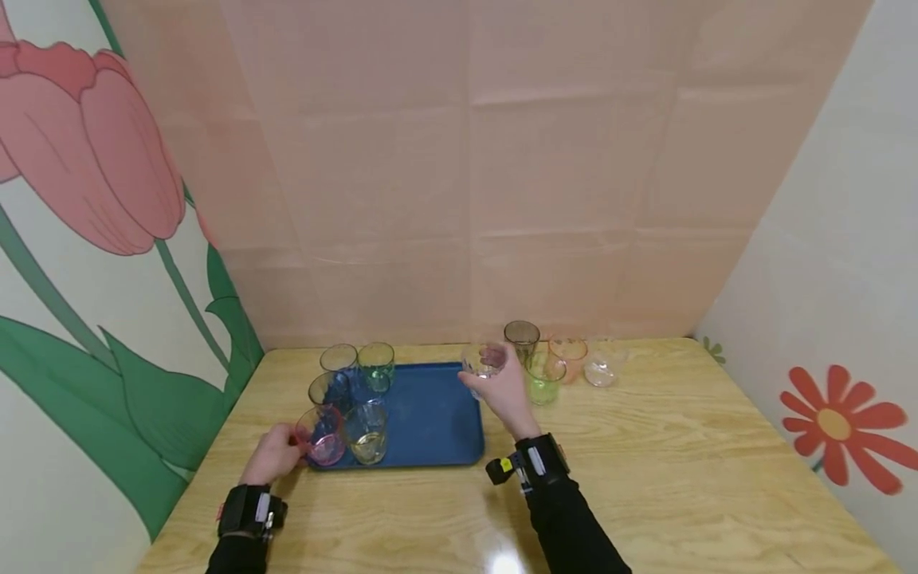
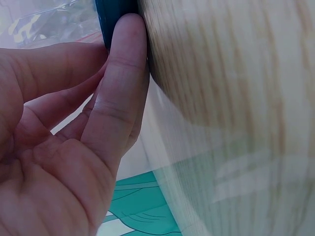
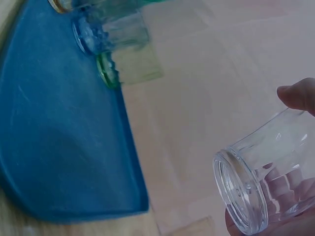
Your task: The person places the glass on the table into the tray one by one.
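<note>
A clear glass (image 3: 278, 177) is gripped in my right hand (image 1: 508, 392), held tilted above the right edge of the blue tray (image 1: 441, 418). My left hand (image 1: 275, 456) pinches the tray's rim (image 2: 106, 22) at the near left corner, thumb and fingers meeting on it in the left wrist view. Close by that hand, a pink glass (image 1: 319, 437) stands on the tray. Beside it is a clear glass with a yellowish base (image 1: 368, 441). Behind them stand a blue glass (image 1: 331, 392), a green glass (image 1: 376, 365) and others, partly overlapping.
Right of the tray, a smoky glass (image 1: 522, 338), a light green glass (image 1: 543, 381), an orange glass (image 1: 569, 352) and a clear glass (image 1: 599, 371) are grouped on the wooden table (image 1: 681, 462). A pinkish sheet (image 1: 459, 199) rises behind the table's back edge.
</note>
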The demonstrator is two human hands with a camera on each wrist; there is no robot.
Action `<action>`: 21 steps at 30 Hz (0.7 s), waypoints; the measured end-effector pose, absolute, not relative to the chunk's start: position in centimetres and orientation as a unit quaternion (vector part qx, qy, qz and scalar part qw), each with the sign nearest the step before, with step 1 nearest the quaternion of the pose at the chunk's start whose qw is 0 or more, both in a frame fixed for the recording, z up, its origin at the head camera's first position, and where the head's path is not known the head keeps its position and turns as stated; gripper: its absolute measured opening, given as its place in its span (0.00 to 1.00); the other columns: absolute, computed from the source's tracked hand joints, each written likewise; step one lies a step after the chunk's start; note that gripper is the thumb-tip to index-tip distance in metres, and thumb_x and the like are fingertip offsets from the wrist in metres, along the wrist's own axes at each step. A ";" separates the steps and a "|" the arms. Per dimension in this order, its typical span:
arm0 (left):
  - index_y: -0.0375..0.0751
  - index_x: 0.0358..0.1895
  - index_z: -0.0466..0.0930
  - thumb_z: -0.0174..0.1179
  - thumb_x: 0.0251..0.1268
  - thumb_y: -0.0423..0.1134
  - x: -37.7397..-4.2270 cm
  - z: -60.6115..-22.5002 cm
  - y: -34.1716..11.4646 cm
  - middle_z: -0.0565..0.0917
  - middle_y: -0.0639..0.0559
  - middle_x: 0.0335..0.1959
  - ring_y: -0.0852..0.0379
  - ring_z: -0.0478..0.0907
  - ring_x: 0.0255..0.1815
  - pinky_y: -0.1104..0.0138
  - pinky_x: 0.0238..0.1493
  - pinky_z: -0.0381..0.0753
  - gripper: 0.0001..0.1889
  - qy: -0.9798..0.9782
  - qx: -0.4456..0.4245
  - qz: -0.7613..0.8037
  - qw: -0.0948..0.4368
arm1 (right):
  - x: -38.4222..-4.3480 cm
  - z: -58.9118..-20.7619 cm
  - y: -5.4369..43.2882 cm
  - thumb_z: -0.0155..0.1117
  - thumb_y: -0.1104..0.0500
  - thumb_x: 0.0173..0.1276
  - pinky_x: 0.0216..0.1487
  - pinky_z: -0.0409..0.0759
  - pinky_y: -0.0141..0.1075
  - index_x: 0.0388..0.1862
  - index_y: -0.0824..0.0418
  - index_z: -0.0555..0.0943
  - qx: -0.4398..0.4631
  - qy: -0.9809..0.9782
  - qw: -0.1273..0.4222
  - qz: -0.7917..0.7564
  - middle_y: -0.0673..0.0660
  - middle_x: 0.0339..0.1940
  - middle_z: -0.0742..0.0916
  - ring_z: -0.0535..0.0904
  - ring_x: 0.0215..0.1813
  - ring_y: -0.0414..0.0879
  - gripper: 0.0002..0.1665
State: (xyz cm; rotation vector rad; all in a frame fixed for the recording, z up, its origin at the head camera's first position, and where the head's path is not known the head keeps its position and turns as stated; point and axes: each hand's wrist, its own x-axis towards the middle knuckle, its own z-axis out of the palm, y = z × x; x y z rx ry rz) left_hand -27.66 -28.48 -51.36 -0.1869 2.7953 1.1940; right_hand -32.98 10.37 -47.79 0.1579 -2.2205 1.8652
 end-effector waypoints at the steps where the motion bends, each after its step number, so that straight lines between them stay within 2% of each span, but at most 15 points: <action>1: 0.27 0.44 0.80 0.59 0.67 0.24 -27.7 -51.4 -28.5 0.80 0.43 0.34 0.51 0.77 0.32 0.61 0.33 0.81 0.06 0.917 -0.060 0.391 0.048 | -33.1 -47.9 10.1 0.80 0.56 0.57 0.62 0.74 0.52 0.72 0.61 0.65 0.056 -0.760 0.117 0.637 0.64 0.65 0.77 0.73 0.65 0.57 0.48; 6: 0.26 0.44 0.79 0.58 0.67 0.24 -27.8 -51.1 -28.4 0.80 0.42 0.34 0.51 0.78 0.32 0.61 0.33 0.81 0.06 0.917 -0.058 0.392 0.047 | -33.3 -48.3 8.8 0.80 0.59 0.57 0.62 0.75 0.53 0.71 0.63 0.65 0.069 -0.759 0.110 0.638 0.67 0.65 0.77 0.74 0.65 0.59 0.47; 11: 0.26 0.44 0.80 0.58 0.67 0.23 -27.8 -51.1 -28.5 0.80 0.42 0.34 0.51 0.78 0.31 0.61 0.33 0.81 0.06 0.918 -0.061 0.389 0.048 | -34.1 -49.2 7.2 0.79 0.55 0.59 0.61 0.76 0.49 0.73 0.62 0.64 0.076 -0.769 0.089 0.628 0.67 0.66 0.77 0.74 0.65 0.58 0.48; 16: 0.27 0.44 0.80 0.58 0.67 0.24 -27.7 -51.2 -28.5 0.80 0.43 0.34 0.51 0.78 0.31 0.61 0.33 0.80 0.06 0.919 -0.058 0.387 0.047 | -35.1 -50.5 5.9 0.78 0.52 0.61 0.61 0.76 0.52 0.74 0.64 0.63 0.092 -0.761 0.080 0.637 0.68 0.66 0.75 0.72 0.65 0.60 0.49; 20: 0.27 0.42 0.80 0.58 0.66 0.23 -27.5 -51.2 -28.4 0.80 0.43 0.33 0.51 0.78 0.31 0.61 0.32 0.80 0.05 0.919 -0.053 0.389 0.043 | -37.0 -52.9 5.2 0.76 0.48 0.63 0.55 0.77 0.52 0.75 0.62 0.63 0.109 -0.771 0.084 0.622 0.68 0.66 0.74 0.72 0.65 0.60 0.48; 21: 0.27 0.42 0.80 0.59 0.65 0.23 -27.5 -51.2 -28.4 0.80 0.44 0.32 0.51 0.78 0.31 0.61 0.32 0.81 0.05 0.919 -0.052 0.389 0.042 | -37.2 -53.1 5.1 0.76 0.47 0.63 0.51 0.78 0.53 0.75 0.61 0.63 0.110 -0.778 0.083 0.614 0.67 0.66 0.74 0.72 0.65 0.58 0.48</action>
